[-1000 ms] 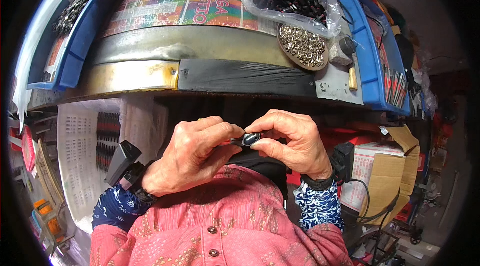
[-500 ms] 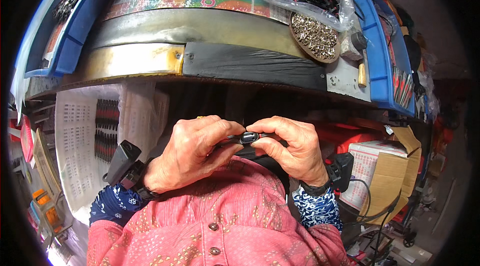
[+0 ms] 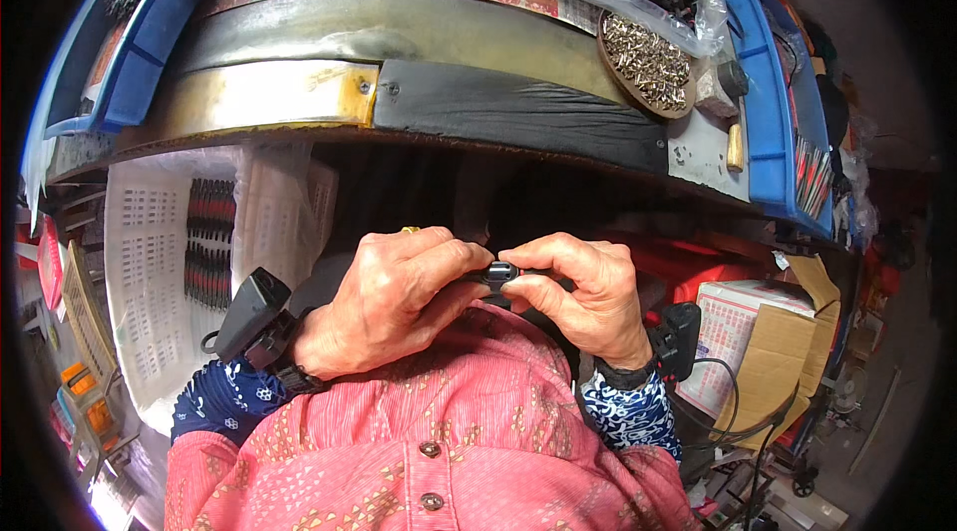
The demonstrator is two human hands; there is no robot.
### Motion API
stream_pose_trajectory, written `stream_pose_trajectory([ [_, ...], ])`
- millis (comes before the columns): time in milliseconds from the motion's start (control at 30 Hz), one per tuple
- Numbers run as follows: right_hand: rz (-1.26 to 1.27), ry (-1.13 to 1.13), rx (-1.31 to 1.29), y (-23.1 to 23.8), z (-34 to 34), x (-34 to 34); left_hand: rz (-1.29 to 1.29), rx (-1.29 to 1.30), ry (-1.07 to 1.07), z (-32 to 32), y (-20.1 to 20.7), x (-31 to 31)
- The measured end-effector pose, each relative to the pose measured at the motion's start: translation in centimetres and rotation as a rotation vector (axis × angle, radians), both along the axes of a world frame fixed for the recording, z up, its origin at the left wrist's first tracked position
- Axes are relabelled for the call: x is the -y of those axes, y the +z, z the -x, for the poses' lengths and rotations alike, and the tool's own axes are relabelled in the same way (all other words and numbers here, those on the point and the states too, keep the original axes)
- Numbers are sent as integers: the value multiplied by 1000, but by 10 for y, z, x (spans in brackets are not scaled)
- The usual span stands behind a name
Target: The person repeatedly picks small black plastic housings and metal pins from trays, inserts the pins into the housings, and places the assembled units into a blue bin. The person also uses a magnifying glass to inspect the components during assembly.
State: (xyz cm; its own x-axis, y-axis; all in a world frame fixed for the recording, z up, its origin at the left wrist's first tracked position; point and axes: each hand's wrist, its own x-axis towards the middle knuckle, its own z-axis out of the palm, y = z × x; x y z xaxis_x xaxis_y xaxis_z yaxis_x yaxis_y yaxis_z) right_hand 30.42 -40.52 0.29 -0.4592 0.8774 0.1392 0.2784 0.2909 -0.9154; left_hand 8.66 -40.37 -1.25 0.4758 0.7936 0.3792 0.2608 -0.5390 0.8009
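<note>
In front of my pink shirt, a small black part [image 3: 500, 274] with a glossy oval middle is held between both hands. My left hand [image 3: 399, 294] pinches its left end between thumb and fingertips. At the other end, my right hand [image 3: 588, 294] grips it the same way, thumb below and index finger above. Fingers cover most of the part, so its full shape and kind are hidden. Both hands are closed, fingertips almost meeting, below the workbench edge [image 3: 518, 112].
On the bench stand a round bowl [image 3: 620, 87] of small metal pins, a clear bag [image 3: 710, 17] of black-and-red pieces, and blue bins [image 3: 150, 57] at either side. A white basket [image 3: 145, 272] with rows of black-and-red pieces is at left; a cardboard box [image 3: 763, 356] at right.
The view has shifted slightly, so the bench appears higher and further right. Both hands keep their pinch on the black part, which is turned a little between the fingers.
</note>
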Motion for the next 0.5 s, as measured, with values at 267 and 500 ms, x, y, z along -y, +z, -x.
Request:
stream_pose_trajectory([
  [267, 21, -23, -39, -4, 2, 0, 46, -30, -11, 3, 2, -5],
  [500, 14, -75, -24, 5, 3, -4, -35, -73, 60, -4, 10, -13],
])
